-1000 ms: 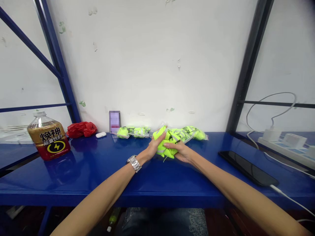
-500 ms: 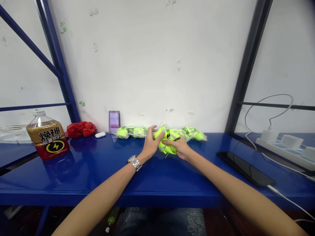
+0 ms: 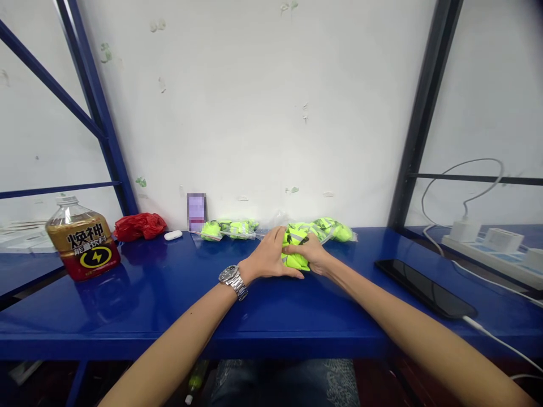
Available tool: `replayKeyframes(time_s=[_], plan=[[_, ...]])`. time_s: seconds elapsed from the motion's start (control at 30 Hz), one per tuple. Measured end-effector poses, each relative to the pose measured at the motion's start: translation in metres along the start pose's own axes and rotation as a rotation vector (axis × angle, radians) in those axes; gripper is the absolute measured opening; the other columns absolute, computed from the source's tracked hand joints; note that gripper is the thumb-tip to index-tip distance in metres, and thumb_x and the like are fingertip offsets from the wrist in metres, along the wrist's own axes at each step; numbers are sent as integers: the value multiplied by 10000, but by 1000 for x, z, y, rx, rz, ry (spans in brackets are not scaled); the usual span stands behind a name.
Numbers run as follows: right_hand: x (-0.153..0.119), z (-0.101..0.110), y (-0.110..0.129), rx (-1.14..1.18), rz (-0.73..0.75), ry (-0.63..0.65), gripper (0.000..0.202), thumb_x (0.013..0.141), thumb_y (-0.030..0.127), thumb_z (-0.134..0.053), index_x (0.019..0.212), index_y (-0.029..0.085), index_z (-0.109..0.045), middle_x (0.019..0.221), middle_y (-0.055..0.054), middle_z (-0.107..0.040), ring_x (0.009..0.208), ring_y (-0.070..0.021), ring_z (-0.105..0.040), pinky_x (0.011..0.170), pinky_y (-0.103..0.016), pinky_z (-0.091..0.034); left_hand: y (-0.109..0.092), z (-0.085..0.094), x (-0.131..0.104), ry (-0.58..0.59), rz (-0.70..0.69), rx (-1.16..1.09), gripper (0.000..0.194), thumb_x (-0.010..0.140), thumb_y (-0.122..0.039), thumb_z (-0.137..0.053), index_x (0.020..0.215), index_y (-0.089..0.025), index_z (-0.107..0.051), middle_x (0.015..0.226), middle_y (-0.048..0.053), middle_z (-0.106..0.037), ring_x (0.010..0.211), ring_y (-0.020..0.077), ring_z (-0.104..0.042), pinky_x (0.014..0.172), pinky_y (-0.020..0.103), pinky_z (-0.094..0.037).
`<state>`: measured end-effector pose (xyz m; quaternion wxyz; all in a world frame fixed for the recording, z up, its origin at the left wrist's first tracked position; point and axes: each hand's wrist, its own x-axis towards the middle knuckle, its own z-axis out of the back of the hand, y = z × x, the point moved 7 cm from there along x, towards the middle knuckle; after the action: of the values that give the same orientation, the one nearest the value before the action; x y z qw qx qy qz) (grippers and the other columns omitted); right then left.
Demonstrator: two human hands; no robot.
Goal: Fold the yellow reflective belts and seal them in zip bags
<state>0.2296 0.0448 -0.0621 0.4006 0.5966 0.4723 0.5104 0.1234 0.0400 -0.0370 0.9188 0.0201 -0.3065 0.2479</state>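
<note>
A crumpled neon-yellow reflective vest (image 3: 296, 261), with grey and black bands, is bunched between my two hands on the blue table. My left hand (image 3: 271, 254), wearing a metal watch, cups the vest's left side, its thumb stretched along the front edge. From the right, my right hand (image 3: 317, 253) grips the same bundle with its fingers bent over it; some fingertips are hidden by the fabric. Behind my hands lie clear plastic bags of similar yellow fabric, one to the left (image 3: 237, 228) and one to the right (image 3: 333, 229).
On the left stand a large drink bottle (image 3: 85, 240) and a red plastic bag (image 3: 141, 226), with a small white case (image 3: 173, 235) beside them. A phone (image 3: 197, 209) leans on the wall. To the right are a charging black phone (image 3: 425, 288) and a power strip (image 3: 487, 254).
My left hand has turned over and shifted right against the vest, its thumb moving from the top to the front edge. The bundle is pressed smaller; my right hand keeps its grip.
</note>
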Motion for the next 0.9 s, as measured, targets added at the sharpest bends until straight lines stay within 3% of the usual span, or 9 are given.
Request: replayKeyframes(time_s=[0.23, 0.43, 0.67, 0.77, 0.9], plan=[[-1, -6, 5, -81, 94, 62, 298, 476, 172, -790, 710, 133, -610, 645, 6, -630, 585, -140, -567, 535, -260, -473, 5, 0, 1, -4, 128, 57, 899, 469, -379, -798, 1230, -118, -396, 1116, 135, -544, 1017, 319, -546, 847, 414, -463], [0, -7, 1, -89, 74, 35, 355, 479, 185, -790, 787, 151, -616, 695, 7, -656, 645, -165, -598, 585, -276, -484, 9, 3, -1, -23, 216, 97, 857, 486, -384, -777, 1220, -136, -411, 1098, 119, -571, 961, 305, -574, 784, 387, -457], [-1, -11, 6, -63, 121, 73, 321, 499, 219, -793, 775, 150, -645, 752, -17, -690, 716, -196, -627, 667, -312, -499, 5, 9, -1, -68, 216, 88, 822, 483, -365, -774, 1209, -161, -448, 1058, 93, -602, 923, 286, -589, 783, 373, -462], [-3, -10, 4, 11, 93, 79, 379, 473, 214, -819, 809, 161, -653, 766, -15, -697, 728, -202, -639, 684, -325, -508, 4, 9, -3, -90, 222, 32, 974, 475, -349, -781, 1335, -158, -363, 1156, 114, -584, 989, 301, -582, 826, 384, -461], [-4, -9, -1, 69, 41, 91, 427, 462, 217, -837, 842, 164, -650, 769, -16, -699, 699, -197, -645, 667, -329, -517, 6, 4, -6, -70, 254, -53, 1258, 471, -301, -785, 1482, -202, -43, 1234, 117, -561, 972, 303, -605, 809, 396, -472]])
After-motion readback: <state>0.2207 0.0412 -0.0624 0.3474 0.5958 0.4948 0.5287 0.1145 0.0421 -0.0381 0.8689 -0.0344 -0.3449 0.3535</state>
